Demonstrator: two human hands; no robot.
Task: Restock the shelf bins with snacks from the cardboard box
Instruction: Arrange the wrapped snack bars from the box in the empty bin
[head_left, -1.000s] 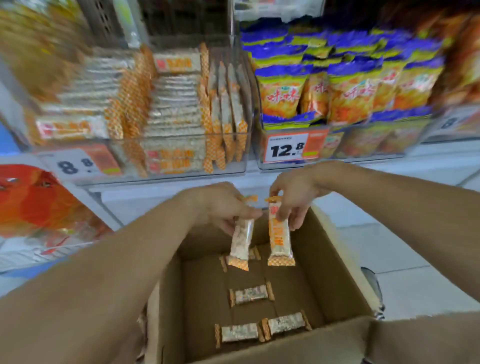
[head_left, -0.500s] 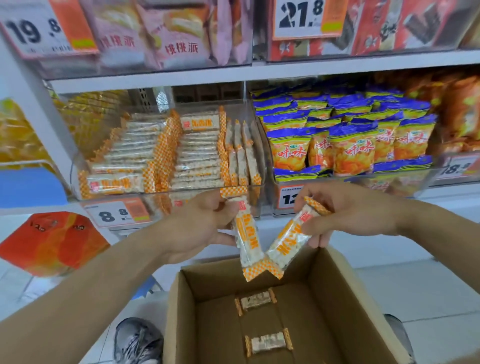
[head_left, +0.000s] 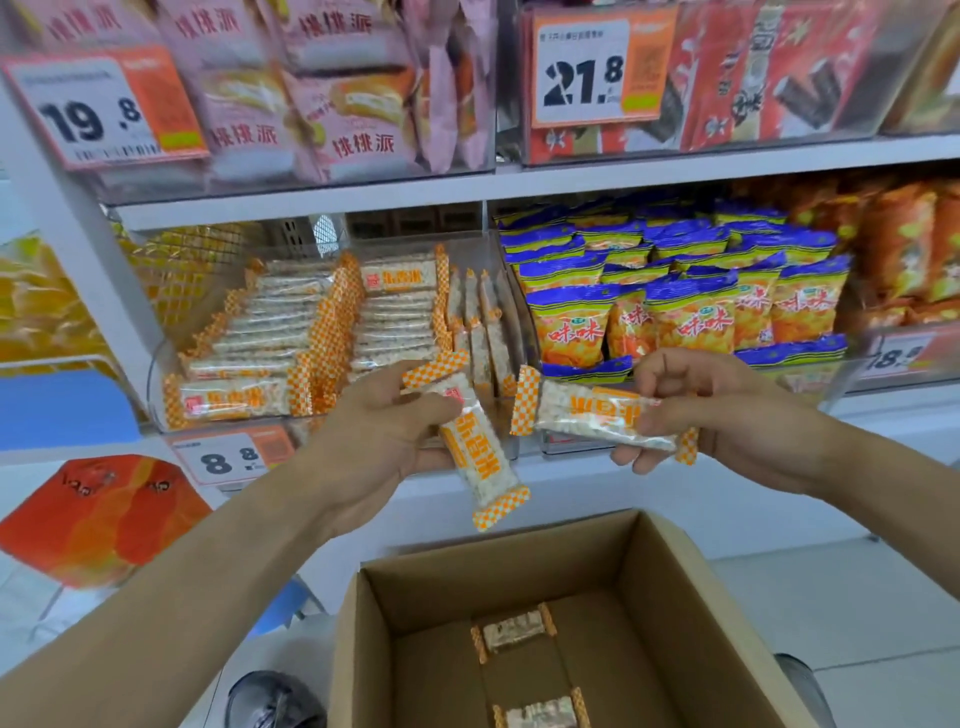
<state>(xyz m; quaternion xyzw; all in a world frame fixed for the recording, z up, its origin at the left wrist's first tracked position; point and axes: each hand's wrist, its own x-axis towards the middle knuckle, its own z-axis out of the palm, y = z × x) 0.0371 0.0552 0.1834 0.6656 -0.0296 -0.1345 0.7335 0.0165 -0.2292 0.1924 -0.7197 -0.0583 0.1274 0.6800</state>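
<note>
step: you're mid-carry, one snack bar in each hand, up out of the cardboard box (head_left: 519, 566) and just short of the shelf
left hand (head_left: 374, 436): fingers wrapped round the upper end of a rice bar (head_left: 470, 441), which hangs tilted with its low end pointing at the box
right hand (head_left: 711, 415): pinching a second bar (head_left: 587, 413) that lies almost flat
target: the clear bin (head_left: 156, 374) above the 8.8 tag (head_left: 228, 460), at the shelf's front edge, already stacked with the same bars
next: I'd guess you lift both over the bin's front wall and lay them flat on the rows
leftovers: at least two bars (head_left: 514, 631) on the box floor
</note>
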